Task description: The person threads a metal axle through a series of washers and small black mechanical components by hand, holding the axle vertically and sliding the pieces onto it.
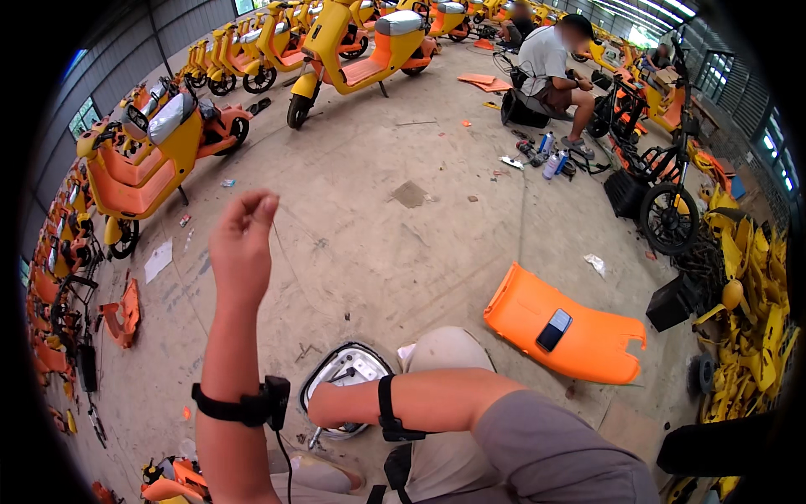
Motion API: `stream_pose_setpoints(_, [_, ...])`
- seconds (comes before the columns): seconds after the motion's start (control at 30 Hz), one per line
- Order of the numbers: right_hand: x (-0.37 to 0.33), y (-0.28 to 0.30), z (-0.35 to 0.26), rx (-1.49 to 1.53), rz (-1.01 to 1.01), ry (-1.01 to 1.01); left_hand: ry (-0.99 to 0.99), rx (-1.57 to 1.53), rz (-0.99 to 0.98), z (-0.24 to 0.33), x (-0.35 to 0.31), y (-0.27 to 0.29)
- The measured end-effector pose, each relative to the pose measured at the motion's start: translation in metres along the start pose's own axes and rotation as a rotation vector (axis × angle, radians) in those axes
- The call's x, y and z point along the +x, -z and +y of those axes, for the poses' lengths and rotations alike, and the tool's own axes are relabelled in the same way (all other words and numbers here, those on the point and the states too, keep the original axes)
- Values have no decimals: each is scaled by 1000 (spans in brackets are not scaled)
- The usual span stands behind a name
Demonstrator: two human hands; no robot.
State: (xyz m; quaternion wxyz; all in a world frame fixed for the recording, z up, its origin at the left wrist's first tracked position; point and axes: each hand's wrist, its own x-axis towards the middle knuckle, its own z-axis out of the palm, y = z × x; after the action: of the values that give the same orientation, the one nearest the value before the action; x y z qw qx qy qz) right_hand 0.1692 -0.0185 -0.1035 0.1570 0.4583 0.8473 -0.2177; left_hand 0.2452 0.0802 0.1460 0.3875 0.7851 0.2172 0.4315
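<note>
Low on the concrete floor (378,244), near its bottom edge: white headlight housing (346,382), lying flat by bent knee (445,353). Right hand (329,407) down on housing's near rim, forearm crossing knee, black wrist strap (388,410) on it; fingers hidden against housing, grip cannot be told. Left hand (242,244) raised well above housing, fingertips pinched together on thin wire (281,252), barely visible, trailing down toward floor. Black band with small device (252,406) on left forearm, cable hanging from it. Just right of knee: orange panel (562,332) flat on floor, dark phone (554,330) lying on top of it. Small paper scrap (595,264) beyond panel, grey patch (409,194) mid-floor. Along floor's left edge: yellow-orange scooters (155,155) parked in row, loose orange parts (124,312) beside them. More scooters (361,46) across top edge. Top right: another person (550,71) seated low, grey shirt, bottles and tools (546,155) scattered on floor near feet. Right edge: stripped black frame with wheel (667,210), heap of yellow parts (747,294) behind it, black box (672,302) at heap's foot. Shoe (315,475) at bottom edge, under left forearm.
</note>
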Motion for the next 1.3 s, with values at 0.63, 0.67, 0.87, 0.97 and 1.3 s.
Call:
stream_pose_setpoints(0.63, [1, -4, 1, 20, 30, 5, -55, -160, -213, 39, 52, -38])
stream_pose_setpoints(0.67, [2, -3, 2, 22, 28, 3, -59, -159, -212, 42, 52, -38])
stream_pose_setpoints(0.87, [13, -13, 4, 20, 59, 3, 7, -267, -190, 45, 53, -45])
stream_pose_setpoints(0.97, [11, -16, 6, 20, 94, -1, 5, -175, -178, 48, 52, -47])
stream_pose_setpoints(1.3, [-3, -10, 3, 76, 140, 20, -39, -113, -117, 52, 45, -38])
